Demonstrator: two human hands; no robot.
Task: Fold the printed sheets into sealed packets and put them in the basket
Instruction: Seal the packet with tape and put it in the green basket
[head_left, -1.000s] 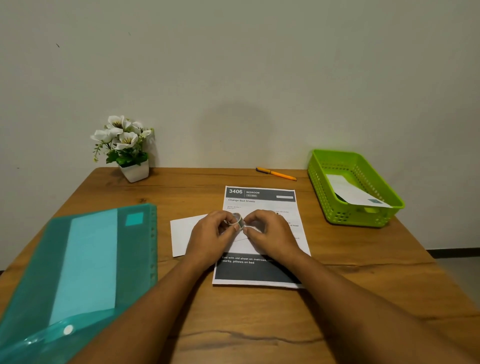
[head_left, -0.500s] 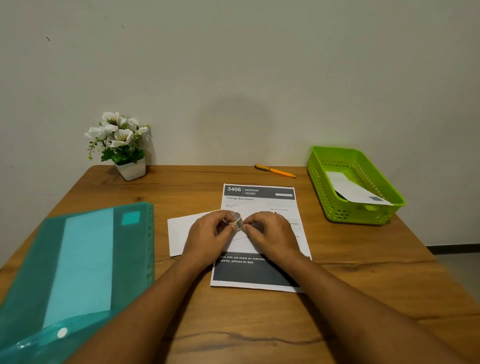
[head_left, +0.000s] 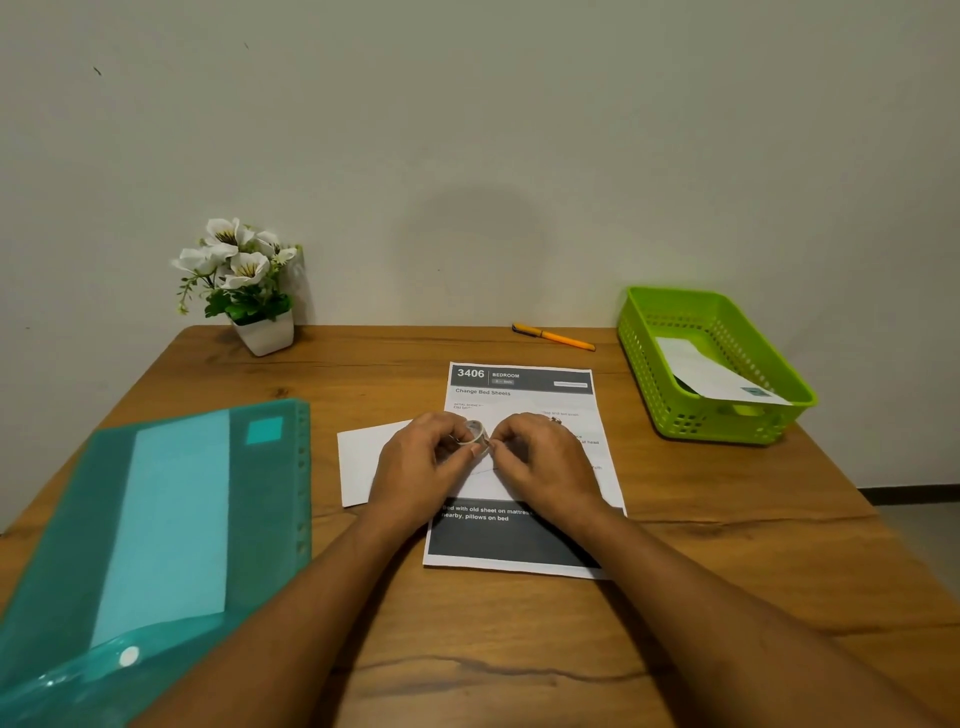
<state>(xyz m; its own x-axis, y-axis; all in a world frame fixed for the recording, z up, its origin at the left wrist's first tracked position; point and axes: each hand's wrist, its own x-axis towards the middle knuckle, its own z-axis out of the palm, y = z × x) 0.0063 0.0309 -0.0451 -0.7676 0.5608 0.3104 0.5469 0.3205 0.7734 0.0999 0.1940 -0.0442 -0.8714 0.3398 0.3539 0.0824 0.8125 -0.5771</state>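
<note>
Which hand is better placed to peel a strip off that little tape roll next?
Right, probably. The left hand grips the tape roll, steadying it above the printed sheet. The right hand has its fingertips at the roll's edge, so it looks free to pull.

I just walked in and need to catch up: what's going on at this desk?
A person at a wooden table holds a small roll of tape in the left hand while the right hand picks at its edge. Beneath the hands, a folded white paper lies partly over a flat printed sheet. The green basket already holds one packet.
</note>
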